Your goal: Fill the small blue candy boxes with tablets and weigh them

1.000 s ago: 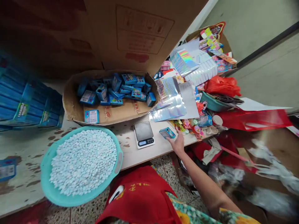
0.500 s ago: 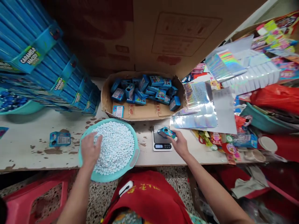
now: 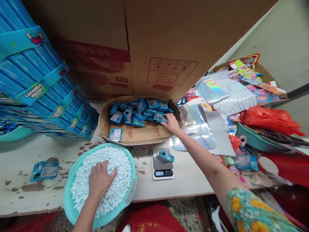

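My left hand [image 3: 100, 180] lies over the white candies [image 3: 118, 167] in a turquoise plastic basin [image 3: 133, 180], its fingers apart and touching the top of the heap. In a cut-down cardboard tray [image 3: 142, 139], my right hand [image 3: 172, 124] reaches the right end of a pile of small blue boxes [image 3: 137, 120]. Its thumb and fingers close around a box there, mostly hidden by the hand. On a small digital scale [image 3: 163, 174], one blue carton [image 3: 165, 156] lies alone at a slant on the plate. The display's digits are too small to read.
Stacked blue display boxes [image 3: 43, 93] rise at the left, beside another turquoise basin [image 3: 18, 135]. A flat blue packet [image 3: 44, 170] lies on the table at left. A big cardboard box [image 3: 154, 38] stands behind the tray. Shiny holographic sheets [image 3: 198, 129] and a red bag [image 3: 267, 120] crowd the right.
My right hand has let go of the blue carton on the scale and moved up into the cardboard tray. My left hand has moved further over the candies. The view has shifted.
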`<move>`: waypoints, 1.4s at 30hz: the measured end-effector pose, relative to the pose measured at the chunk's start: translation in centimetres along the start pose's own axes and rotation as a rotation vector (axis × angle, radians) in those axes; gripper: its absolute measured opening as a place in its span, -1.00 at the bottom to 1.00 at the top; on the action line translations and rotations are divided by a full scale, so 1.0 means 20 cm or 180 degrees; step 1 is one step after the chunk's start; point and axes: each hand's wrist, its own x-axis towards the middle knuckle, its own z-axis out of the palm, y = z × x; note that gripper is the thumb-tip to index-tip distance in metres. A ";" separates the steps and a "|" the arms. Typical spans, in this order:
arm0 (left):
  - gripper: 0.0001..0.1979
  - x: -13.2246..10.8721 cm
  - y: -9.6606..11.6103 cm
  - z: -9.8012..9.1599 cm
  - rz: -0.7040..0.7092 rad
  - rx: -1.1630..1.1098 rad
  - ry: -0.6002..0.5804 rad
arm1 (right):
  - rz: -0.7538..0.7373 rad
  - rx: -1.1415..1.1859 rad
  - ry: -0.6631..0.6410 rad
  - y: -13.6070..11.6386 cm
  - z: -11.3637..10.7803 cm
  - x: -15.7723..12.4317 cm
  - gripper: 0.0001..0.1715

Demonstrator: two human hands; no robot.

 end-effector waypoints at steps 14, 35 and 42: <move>-0.62 0.03 -0.02 0.15 -0.0382 -0.0540 0.0320 | -0.0046 -0.0756 -0.0974 0.07 0.33 0.29 -0.43; -0.79 -0.01 -0.06 -0.13 -0.2552 -0.7481 -0.0020 | 0.0106 0.3499 -0.0881 -0.78 -0.12 -0.89 -0.47; -0.80 -0.05 -0.01 -0.29 -0.2583 -0.7624 -0.0101 | -0.0700 0.2933 -0.0821 -0.97 -0.06 -0.98 -0.61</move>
